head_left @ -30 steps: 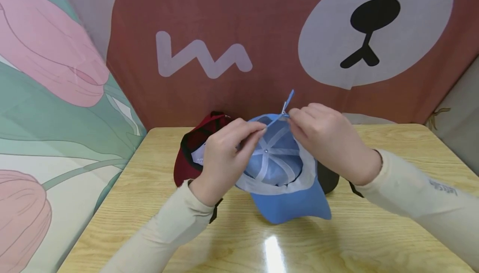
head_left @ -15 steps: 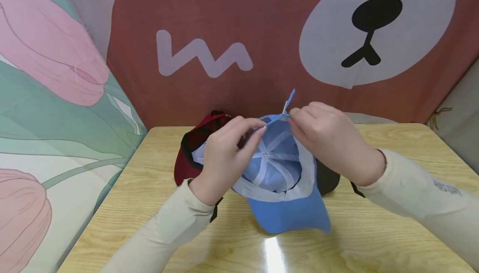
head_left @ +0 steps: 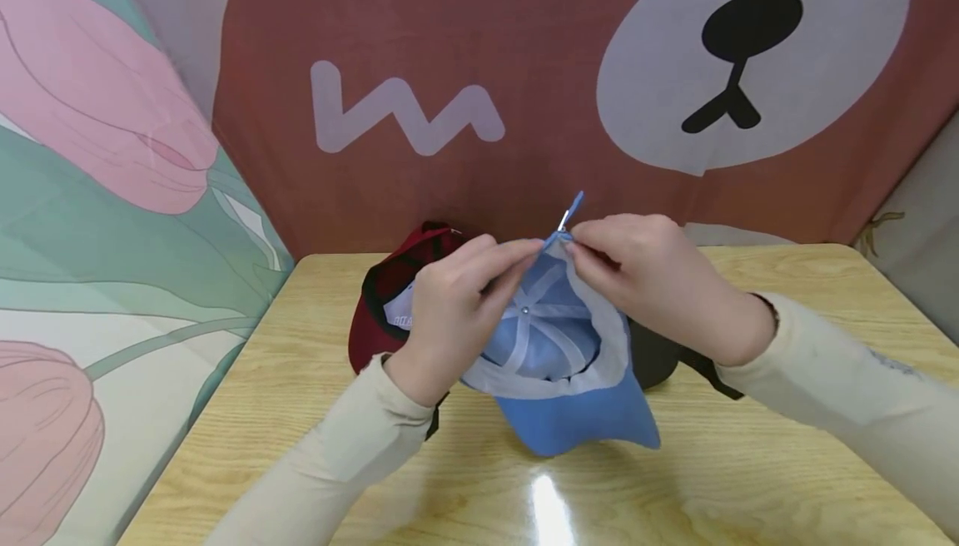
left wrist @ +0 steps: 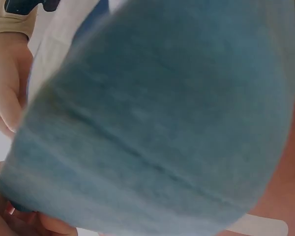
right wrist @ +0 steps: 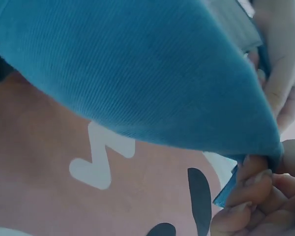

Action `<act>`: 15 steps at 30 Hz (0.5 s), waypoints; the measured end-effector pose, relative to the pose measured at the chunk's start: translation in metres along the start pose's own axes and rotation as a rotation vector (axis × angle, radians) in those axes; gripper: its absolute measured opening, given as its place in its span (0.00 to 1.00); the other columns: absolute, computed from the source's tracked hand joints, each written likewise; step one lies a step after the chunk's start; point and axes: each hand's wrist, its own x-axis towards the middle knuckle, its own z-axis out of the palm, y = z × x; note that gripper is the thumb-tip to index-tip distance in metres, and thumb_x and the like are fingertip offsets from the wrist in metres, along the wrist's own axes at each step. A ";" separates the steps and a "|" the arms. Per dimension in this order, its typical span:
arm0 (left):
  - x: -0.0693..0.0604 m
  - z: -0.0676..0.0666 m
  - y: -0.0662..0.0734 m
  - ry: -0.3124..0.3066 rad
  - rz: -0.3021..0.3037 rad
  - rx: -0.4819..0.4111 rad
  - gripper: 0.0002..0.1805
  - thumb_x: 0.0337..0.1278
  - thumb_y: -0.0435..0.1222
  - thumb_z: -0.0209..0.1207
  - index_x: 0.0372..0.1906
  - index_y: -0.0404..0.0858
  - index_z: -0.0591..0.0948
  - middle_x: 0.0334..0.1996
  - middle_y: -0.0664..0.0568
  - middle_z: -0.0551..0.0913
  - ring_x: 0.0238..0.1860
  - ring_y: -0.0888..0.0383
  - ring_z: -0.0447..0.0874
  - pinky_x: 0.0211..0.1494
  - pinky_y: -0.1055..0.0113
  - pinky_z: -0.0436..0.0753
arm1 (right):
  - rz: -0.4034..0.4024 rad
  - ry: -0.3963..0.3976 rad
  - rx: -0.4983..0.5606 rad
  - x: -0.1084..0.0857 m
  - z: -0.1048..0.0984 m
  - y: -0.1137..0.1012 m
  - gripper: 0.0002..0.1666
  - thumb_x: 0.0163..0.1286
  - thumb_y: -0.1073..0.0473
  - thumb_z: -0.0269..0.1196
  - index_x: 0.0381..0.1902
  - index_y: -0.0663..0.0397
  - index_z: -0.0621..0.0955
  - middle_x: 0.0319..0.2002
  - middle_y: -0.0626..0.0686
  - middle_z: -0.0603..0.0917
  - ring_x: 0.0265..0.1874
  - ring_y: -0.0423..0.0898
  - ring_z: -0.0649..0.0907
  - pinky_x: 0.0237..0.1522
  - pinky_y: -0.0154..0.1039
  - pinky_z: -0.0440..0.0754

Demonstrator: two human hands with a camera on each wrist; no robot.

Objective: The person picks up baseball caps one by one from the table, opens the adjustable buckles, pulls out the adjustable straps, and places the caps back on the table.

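A blue baseball cap (head_left: pixel 580 421) hangs over the table in the head view, its white-taped inside facing me and its brim pointing down toward me. At its back edge, my left hand (head_left: pixel 453 313) pinches the cap's strap between thumb and fingertips. Close beside it, my right hand (head_left: pixel 659 280) pinches the same back edge just right of the buckle. A loose strap end (head_left: pixel 573 206) sticks up above the fingers. The crown's outer side (left wrist: pixel 157 108) fills much of the left wrist view. Blue cloth (right wrist: pixel 137 73) also covers most of the right wrist view, partly hiding the fingers.
A dark red cap (head_left: pixel 365 330) lies behind my left hand, its inside showing. Behind the blue cap, a dark grey cap (head_left: pixel 653 359) is partly visible on the wooden table (head_left: pixel 787 446). A printed bear curtain (head_left: pixel 554 47) hangs behind the table.
My hands have come closer together, and the strap stretch between them has shortened. The loose strap end sits slightly lower and further left. The cap's back edge is drawn into a narrower point.
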 end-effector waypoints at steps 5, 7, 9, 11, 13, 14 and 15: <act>-0.002 -0.001 -0.001 -0.015 -0.023 -0.001 0.08 0.52 0.27 0.68 0.39 0.35 0.87 0.20 0.53 0.75 0.18 0.62 0.67 0.21 0.72 0.66 | -0.011 -0.017 -0.024 -0.001 0.000 -0.001 0.09 0.51 0.76 0.68 0.26 0.60 0.81 0.18 0.48 0.75 0.17 0.40 0.70 0.18 0.36 0.71; -0.002 -0.001 0.001 -0.032 -0.047 -0.012 0.06 0.54 0.28 0.67 0.39 0.34 0.85 0.25 0.51 0.79 0.22 0.62 0.72 0.24 0.72 0.71 | -0.054 -0.018 -0.071 -0.002 0.000 -0.003 0.10 0.50 0.76 0.69 0.27 0.61 0.80 0.18 0.50 0.75 0.17 0.42 0.70 0.18 0.36 0.71; -0.002 0.000 0.002 -0.048 -0.067 -0.016 0.06 0.56 0.29 0.66 0.39 0.34 0.84 0.30 0.50 0.82 0.26 0.61 0.76 0.27 0.72 0.74 | -0.100 -0.021 -0.122 -0.002 0.001 -0.004 0.11 0.49 0.77 0.70 0.28 0.63 0.79 0.19 0.52 0.74 0.18 0.44 0.71 0.18 0.37 0.72; -0.001 0.001 0.004 -0.055 -0.074 -0.015 0.06 0.57 0.29 0.66 0.39 0.33 0.83 0.31 0.50 0.82 0.26 0.61 0.76 0.27 0.72 0.74 | -0.119 -0.034 -0.136 -0.002 0.002 -0.005 0.12 0.49 0.77 0.70 0.30 0.65 0.79 0.20 0.54 0.76 0.18 0.45 0.72 0.18 0.37 0.73; 0.000 0.001 0.006 -0.049 -0.066 0.003 0.07 0.57 0.30 0.66 0.40 0.33 0.84 0.29 0.50 0.82 0.24 0.61 0.75 0.26 0.72 0.73 | -0.128 -0.044 -0.144 -0.002 0.002 -0.006 0.12 0.49 0.76 0.71 0.31 0.66 0.79 0.21 0.55 0.77 0.19 0.46 0.73 0.18 0.36 0.74; 0.000 0.002 0.006 -0.045 -0.057 0.020 0.07 0.57 0.30 0.66 0.39 0.33 0.84 0.29 0.50 0.83 0.23 0.61 0.75 0.25 0.72 0.73 | -0.131 -0.046 -0.144 -0.002 0.002 -0.007 0.13 0.49 0.76 0.71 0.31 0.66 0.79 0.21 0.55 0.77 0.19 0.45 0.73 0.18 0.36 0.74; 0.001 0.002 0.006 -0.041 -0.045 0.038 0.06 0.57 0.30 0.66 0.39 0.33 0.84 0.29 0.50 0.83 0.23 0.61 0.76 0.24 0.72 0.73 | -0.130 -0.048 -0.136 -0.002 0.002 -0.007 0.12 0.49 0.76 0.70 0.31 0.65 0.79 0.21 0.54 0.77 0.19 0.45 0.73 0.18 0.36 0.74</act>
